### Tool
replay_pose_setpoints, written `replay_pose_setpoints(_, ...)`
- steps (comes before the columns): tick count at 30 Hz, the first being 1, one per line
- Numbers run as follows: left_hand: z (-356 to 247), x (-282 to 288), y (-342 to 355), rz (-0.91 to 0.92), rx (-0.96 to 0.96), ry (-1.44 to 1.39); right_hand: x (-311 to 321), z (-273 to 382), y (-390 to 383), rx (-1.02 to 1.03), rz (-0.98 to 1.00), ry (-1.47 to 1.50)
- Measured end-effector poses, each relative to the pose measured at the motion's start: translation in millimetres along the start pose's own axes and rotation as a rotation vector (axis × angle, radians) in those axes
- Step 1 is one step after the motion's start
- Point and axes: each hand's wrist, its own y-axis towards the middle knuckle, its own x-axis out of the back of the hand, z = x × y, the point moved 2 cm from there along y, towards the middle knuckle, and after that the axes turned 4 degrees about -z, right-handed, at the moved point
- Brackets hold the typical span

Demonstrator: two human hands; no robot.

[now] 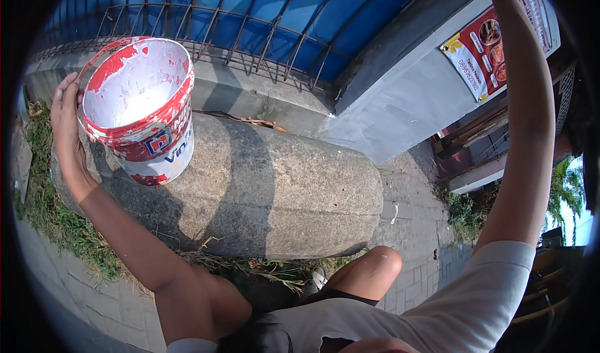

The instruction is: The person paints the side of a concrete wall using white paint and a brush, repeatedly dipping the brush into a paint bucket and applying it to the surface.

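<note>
Head view. My left hand (65, 125) lies flat against the far-left side of the paint bucket (140, 106), fingers straight and spread along its wall, not curled around it. The bucket is white plastic smeared with red paint, open at the top, its inside coated white. It is tilted, mouth turned toward me, with its base on the top left of a lying concrete cylinder (262, 190). My right arm rises along the right edge of the picture; the hand is out of frame, so its state cannot be told. Grass (56, 221) grows to the left of and under the cylinder. Behind it runs a rusty metal railing (250, 46) before a blue sheet (312, 15). My bare knee (375, 268) shows near, above paving bricks (419, 215).
</note>
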Motion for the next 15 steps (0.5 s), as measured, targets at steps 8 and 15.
replay_pose_setpoints(8, -21.5, 5.0, 2.7, 0.112, -0.024, -0.135, -12.6, 265.6, -131.0, 0.334, 0.396, 0.256)
replay_pose_setpoints(15, -76.4, -15.2, -27.9, 0.025, -0.034, -0.139, 84.2, 357.5, -211.4, 0.329, 0.142, 1.172)
